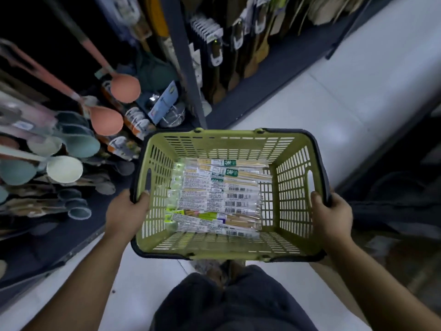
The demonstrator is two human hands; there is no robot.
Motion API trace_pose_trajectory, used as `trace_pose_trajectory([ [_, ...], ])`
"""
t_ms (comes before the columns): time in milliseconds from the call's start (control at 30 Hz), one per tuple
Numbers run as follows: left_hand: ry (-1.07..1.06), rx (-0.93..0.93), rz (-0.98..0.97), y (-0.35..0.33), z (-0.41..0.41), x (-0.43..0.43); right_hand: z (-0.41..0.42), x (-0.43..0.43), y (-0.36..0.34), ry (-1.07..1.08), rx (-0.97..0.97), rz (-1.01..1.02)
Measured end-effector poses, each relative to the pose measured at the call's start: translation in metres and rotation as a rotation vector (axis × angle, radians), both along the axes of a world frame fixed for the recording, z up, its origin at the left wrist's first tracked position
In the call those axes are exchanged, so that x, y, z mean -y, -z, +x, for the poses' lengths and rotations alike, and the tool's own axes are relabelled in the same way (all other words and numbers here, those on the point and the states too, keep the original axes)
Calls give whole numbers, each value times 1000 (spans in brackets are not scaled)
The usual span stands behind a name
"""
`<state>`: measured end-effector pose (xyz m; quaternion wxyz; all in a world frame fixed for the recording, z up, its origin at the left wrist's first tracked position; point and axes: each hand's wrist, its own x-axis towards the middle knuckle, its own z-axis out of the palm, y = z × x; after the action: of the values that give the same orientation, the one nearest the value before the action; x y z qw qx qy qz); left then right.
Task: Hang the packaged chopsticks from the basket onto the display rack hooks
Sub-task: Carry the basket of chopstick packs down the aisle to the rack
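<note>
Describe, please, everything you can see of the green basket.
The green basket looks like plastic, rectangular, with slotted walls and floor, a dark rim and dark handles folded down. It is held level over the pale floor, the left hand and right hand each gripping a side. Packaged chopsticks lie flat inside.

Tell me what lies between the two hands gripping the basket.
In the head view, the green basket spans the gap between the left hand and the right hand, with the packaged chopsticks lying flat on its bottom.
</note>
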<state>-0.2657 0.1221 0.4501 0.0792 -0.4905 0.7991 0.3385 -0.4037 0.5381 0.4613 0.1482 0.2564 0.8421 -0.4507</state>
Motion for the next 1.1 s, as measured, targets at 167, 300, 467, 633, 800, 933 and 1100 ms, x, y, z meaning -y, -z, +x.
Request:
trace_pose_trajectory([
  [167,61,-36,32,-13,-79,-29,-11,-43,-17,105,-12,-14],
  [300,200,-57,25,-24,-140,-56,-29,-71,-22,199,-15,2],
  [467,361,-72,-16,-30,-224,-72,-65,-86,-21,316,-36,29],
  [633,485,-97,-17,-23,-329,-79,-125,-87,-20,428,-29,75],
  [800,596,-154,-37,-22,-445,-92,-195,-88,-23,524,-51,188],
  [933,665,-168,29,-35,-532,-111,-245,-99,-28,609,-46,193],
  [1100,746,-184,33,-43,-633,-151,-314,-127,-31,684,-65,199],
])
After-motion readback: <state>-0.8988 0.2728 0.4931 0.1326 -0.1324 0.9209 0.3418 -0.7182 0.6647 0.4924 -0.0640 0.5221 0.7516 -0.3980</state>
